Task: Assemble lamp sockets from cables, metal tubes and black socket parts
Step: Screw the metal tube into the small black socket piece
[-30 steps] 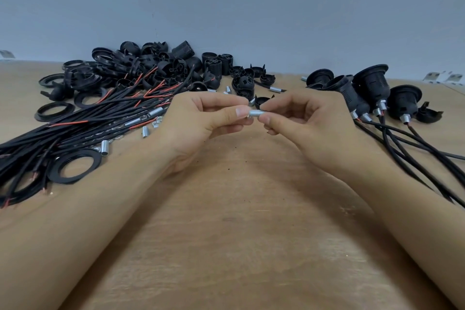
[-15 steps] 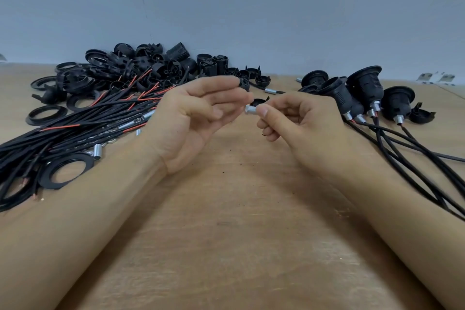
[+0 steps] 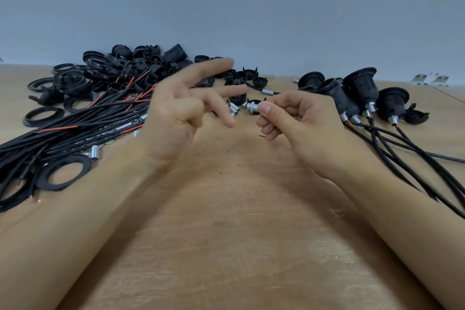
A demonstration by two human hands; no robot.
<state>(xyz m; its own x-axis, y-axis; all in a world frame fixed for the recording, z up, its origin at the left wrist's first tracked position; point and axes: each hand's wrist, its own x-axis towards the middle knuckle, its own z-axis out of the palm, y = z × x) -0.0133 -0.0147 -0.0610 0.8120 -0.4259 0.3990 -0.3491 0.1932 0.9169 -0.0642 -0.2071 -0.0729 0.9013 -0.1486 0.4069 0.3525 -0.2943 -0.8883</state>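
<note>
Right hand (image 3: 299, 121) pinches a short metal tube (image 3: 251, 106) between thumb and forefinger, other fingers curled under. The tube is held above the table (image 3: 239, 221), near centre, long axis roughly level and running left-right — free end points toward the left hand; a small collar or nut rings it near the exposed end.

Left hand (image 3: 181, 106) is released, fingers spread and straight, blurred, holding nothing; its fingertips sit just left of the tube, apart from it.

Behind the gap between the hands: a few loose silver tubes (image 3: 234, 108) and a small black socket base (image 3: 254, 103), partly hidden by the fingers and the held tube.

Left side — a bundle of black cables (image 3: 75, 128) with red wire ends, lying roughly left-right, with flat black rings (image 3: 63, 171) on and beside it and one loose metal tube (image 3: 94, 153) at its edge. Further back, a heap of black socket parts (image 3: 130, 68), partly covered by the left hand.

Right side: finished sockets (image 3: 362, 88) standing mouth-up or tilted, metal tubes at their lower ends, cables trailing toward the near right edge behind the right forearm.
</note>
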